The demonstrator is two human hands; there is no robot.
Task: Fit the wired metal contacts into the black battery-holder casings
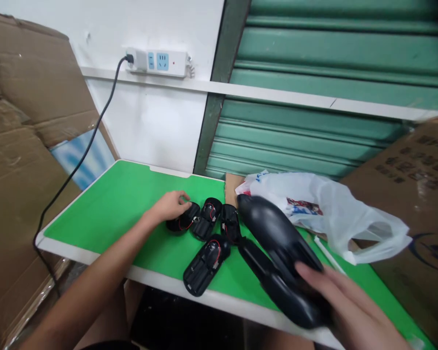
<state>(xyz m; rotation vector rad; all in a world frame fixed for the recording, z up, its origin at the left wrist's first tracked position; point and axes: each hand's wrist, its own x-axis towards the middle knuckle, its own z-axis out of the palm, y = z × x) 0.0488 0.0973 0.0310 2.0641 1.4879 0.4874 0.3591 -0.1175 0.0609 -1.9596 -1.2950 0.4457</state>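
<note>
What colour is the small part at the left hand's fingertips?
The small part is mostly black, showing best in the head view.

From head height, the view looks down across the green tabletop (pixel 105 209).

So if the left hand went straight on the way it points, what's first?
Left hand: probably the leftmost black part, right beside its fingers; depth and contact are unclear.
</note>
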